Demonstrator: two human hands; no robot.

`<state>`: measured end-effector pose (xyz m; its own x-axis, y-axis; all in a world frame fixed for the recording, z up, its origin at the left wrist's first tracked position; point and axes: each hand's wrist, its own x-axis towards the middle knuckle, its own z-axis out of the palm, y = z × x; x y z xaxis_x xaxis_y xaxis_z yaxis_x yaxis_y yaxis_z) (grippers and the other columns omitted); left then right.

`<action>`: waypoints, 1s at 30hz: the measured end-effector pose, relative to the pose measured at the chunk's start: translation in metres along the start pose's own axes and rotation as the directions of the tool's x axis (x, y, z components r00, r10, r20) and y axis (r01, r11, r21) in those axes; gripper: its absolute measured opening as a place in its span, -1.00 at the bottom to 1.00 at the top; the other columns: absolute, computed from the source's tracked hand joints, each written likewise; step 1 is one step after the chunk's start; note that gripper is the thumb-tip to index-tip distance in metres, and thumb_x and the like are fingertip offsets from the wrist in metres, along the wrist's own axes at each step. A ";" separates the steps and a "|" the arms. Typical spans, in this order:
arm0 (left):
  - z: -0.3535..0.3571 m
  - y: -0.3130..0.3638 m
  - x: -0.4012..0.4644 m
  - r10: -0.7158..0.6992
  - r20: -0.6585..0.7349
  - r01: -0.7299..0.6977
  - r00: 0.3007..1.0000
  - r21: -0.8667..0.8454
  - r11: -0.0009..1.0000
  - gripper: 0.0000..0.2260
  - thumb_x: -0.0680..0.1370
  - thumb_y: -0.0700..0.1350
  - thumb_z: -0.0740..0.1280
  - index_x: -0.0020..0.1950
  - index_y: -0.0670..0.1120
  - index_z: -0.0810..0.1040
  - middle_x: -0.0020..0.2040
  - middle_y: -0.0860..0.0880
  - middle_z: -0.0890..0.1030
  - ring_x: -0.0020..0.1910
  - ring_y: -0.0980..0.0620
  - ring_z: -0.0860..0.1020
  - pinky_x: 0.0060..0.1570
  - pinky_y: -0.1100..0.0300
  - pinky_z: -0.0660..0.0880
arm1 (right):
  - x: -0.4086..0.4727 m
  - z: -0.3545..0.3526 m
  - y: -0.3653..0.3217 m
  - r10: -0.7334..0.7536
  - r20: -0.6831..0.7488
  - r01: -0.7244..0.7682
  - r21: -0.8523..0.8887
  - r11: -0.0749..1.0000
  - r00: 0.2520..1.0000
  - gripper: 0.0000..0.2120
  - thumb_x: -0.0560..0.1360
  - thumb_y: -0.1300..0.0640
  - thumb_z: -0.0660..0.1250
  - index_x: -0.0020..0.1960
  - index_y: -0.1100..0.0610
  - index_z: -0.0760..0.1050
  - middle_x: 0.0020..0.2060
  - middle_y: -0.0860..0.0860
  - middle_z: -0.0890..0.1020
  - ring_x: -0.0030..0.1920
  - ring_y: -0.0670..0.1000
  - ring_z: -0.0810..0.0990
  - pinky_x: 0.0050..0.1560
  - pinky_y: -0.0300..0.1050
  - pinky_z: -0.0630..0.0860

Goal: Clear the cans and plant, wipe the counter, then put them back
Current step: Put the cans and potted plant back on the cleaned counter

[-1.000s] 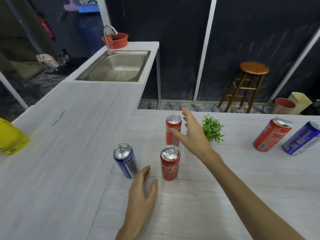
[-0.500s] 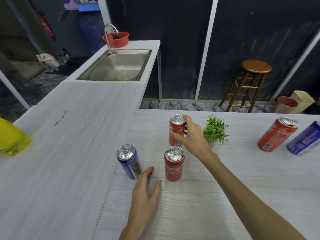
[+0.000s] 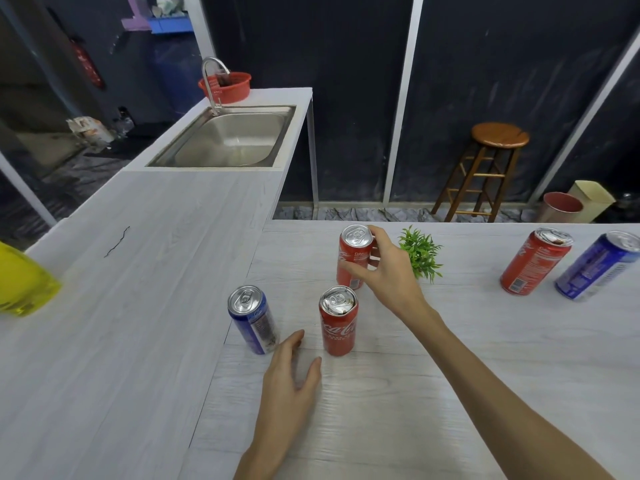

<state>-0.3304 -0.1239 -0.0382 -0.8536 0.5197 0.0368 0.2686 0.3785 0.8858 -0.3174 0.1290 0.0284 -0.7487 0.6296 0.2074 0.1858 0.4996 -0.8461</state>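
My right hand [image 3: 388, 271] grips the far red can [image 3: 351, 251], fingers and thumb curled round its side. A small green plant [image 3: 420, 252] stands just right of that hand. A second red can [image 3: 338, 322] stands nearer to me, with a blue can [image 3: 252, 320] to its left. My left hand [image 3: 289, 379] rests flat on the white counter [image 3: 433, 393] between those two near cans, fingers relaxed and holding nothing. At the far right stand another red can [image 3: 533, 261] and another blue can [image 3: 597, 266].
A yellow object [image 3: 24, 282] sits at the left edge of the side counter. A steel sink [image 3: 230, 138] with a tap and a red basket [image 3: 225, 86] lies at the far end. A wooden stool [image 3: 485, 168] and two bins [image 3: 575, 204] stand beyond the counter.
My right hand reached forward from open in the air and closed round the far red can. My left hand stayed flat on the counter.
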 end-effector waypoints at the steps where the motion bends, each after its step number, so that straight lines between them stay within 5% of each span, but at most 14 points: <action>1: 0.000 0.001 -0.001 -0.002 0.000 0.002 1.000 0.001 1.000 -0.56 0.58 -0.13 0.46 0.44 0.04 0.48 0.34 0.17 0.54 0.37 0.25 0.48 0.42 0.18 0.42 | -0.001 -0.003 -0.002 -0.004 -0.011 0.004 -0.001 1.000 1.000 -0.31 0.46 0.07 0.61 0.50 0.04 0.39 0.24 -0.12 0.60 0.04 -0.32 0.57 -0.05 -0.63 0.43; 7: 0.004 0.005 -0.010 -0.002 0.010 0.002 1.000 0.016 1.000 -0.52 0.58 -0.06 0.45 0.49 0.05 0.44 0.38 0.25 0.49 0.39 0.31 0.43 0.43 0.22 0.38 | -0.020 -0.027 -0.012 -0.018 -0.067 0.017 -0.015 1.000 0.998 -0.26 0.46 0.05 0.60 0.55 0.02 0.35 0.39 -0.02 0.60 0.23 -0.19 0.50 -0.01 -0.58 0.38; 12: 0.010 0.009 -0.020 0.013 0.012 -0.014 1.000 0.042 0.999 -0.52 0.58 -0.07 0.45 0.48 0.06 0.43 0.37 0.26 0.49 0.39 0.31 0.42 0.37 0.36 0.33 | -0.048 -0.050 -0.015 -0.013 -0.086 0.013 -0.002 1.000 0.996 -0.29 0.44 0.01 0.61 0.50 -0.04 0.38 0.27 -0.15 0.60 0.21 -0.19 0.55 0.00 -0.58 0.44; 17: 0.013 0.012 -0.028 0.019 0.013 -0.019 1.000 0.054 0.998 -0.52 0.57 -0.09 0.46 0.47 0.04 0.43 0.35 0.21 0.48 0.37 0.27 0.42 0.35 0.42 0.31 | -0.081 -0.068 -0.010 0.015 -0.108 -0.015 0.001 1.000 0.994 -0.27 0.43 0.01 0.63 0.51 0.00 0.40 0.21 -0.19 0.59 0.18 -0.17 0.59 0.22 -0.28 0.57; 21: 0.016 0.013 -0.039 0.009 0.017 -0.010 1.000 0.053 0.999 -0.51 0.58 -0.09 0.46 0.49 0.00 0.42 0.37 0.17 0.47 0.39 0.22 0.41 0.40 0.28 0.33 | -0.104 -0.076 0.000 0.042 -0.121 -0.042 0.002 0.999 0.992 -0.28 0.42 0.04 0.64 0.50 0.02 0.41 0.26 -0.10 0.64 0.20 -0.10 0.62 0.27 -0.15 0.61; 26: 0.016 0.012 -0.049 0.010 0.015 -0.011 1.000 0.066 0.998 -0.51 0.57 -0.11 0.47 0.48 -0.04 0.43 0.38 0.11 0.47 0.40 0.15 0.43 0.44 0.16 0.36 | -0.120 -0.081 0.015 0.073 -0.124 -0.073 0.009 0.997 0.990 -0.28 0.42 0.09 0.64 0.50 0.05 0.42 0.26 -0.06 0.65 0.20 -0.07 0.64 0.25 -0.16 0.61; 30: 0.017 0.013 -0.054 0.029 0.025 -0.031 0.999 0.075 0.997 -0.52 0.57 -0.11 0.47 0.47 -0.02 0.43 0.35 0.14 0.47 0.38 0.20 0.42 0.40 0.25 0.34 | -0.126 -0.084 0.026 0.088 -0.125 -0.087 0.012 0.996 0.988 -0.30 0.42 0.09 0.64 0.48 0.03 0.43 0.19 -0.11 0.65 0.15 -0.12 0.64 0.19 -0.29 0.59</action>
<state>-0.2733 -0.1333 -0.0363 -0.8343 0.5490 0.0508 0.3270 0.4184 0.8473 -0.1642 0.1125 0.0216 -0.6444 0.7403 0.1917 0.2428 0.4358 -0.8667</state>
